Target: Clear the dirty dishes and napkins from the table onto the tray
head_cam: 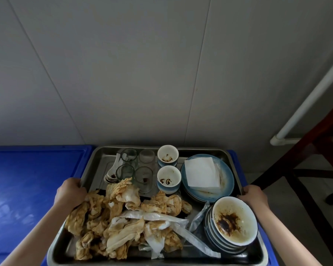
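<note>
1. Your left hand [70, 191] grips the tray [96, 162] rim at 9 o'clock, fingers curled over the edge; your right hand [255, 196] grips the rim at 3 o'clock in the same way.
2. Nearest you, from 6 to 8 o'clock on the tray, lies a heap of crumpled, brown-stained napkins [112, 223] with clear wrappers [161, 217] across them.
3. At 4 o'clock stands a stack of bowls [233, 221], the top one crusted with dark residue.
4. At 2 o'clock, stacked plates [227, 175] carry a clean-looking folded napkin [201, 173].
5. Centre: two stained cups [168, 177]. At 11 o'clock: four glasses [135, 166] and spoons [112, 172].
6. The tray sits over a blue surface [27, 179]; whether it rests on it or is lifted cannot be told.
7. Judgement: loading appears complete. No table is in view, so leftovers cannot be confirmed.
</note>
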Demonstrator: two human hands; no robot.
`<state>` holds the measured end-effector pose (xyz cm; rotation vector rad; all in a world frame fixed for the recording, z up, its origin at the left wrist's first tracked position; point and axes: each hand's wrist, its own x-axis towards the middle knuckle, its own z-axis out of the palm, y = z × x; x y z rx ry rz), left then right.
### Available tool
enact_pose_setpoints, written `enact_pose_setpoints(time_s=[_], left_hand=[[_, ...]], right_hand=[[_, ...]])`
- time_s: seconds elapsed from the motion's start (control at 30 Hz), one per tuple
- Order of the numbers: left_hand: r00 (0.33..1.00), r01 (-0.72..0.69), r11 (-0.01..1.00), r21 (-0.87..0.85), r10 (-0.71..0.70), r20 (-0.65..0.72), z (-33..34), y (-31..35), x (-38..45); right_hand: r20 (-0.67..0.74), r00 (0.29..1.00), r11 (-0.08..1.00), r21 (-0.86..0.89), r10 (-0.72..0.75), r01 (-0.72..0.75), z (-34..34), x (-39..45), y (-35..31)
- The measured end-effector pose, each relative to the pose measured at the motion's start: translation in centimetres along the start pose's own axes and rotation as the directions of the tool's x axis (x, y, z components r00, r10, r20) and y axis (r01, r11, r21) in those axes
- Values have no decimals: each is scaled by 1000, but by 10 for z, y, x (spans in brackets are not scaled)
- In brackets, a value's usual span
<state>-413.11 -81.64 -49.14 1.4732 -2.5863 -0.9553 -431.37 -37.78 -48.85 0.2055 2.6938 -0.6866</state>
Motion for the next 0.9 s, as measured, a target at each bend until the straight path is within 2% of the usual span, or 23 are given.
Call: enact_pose_setpoints(time_s=[0.6,0.77,0.83,0.9], left_hand=[[1000,-3,1000,9,3,-16,0,3,-4],[1000,6,999,36,-5,-21,-4,7,-10],[999,13,999,53,-11,-31,-8,12,-19],[998,-19,996,85,23,-50,-16,26,-28]], right_hand=[[47,998,998,-52,33,-31,0,1,-4],[122,992,996,-87,18,-8,-8,-4,-5],[152,988,999,-23,-19,23,-13,-10,-9],[112,991,997,30,-73,70,-23,-20,-21]])
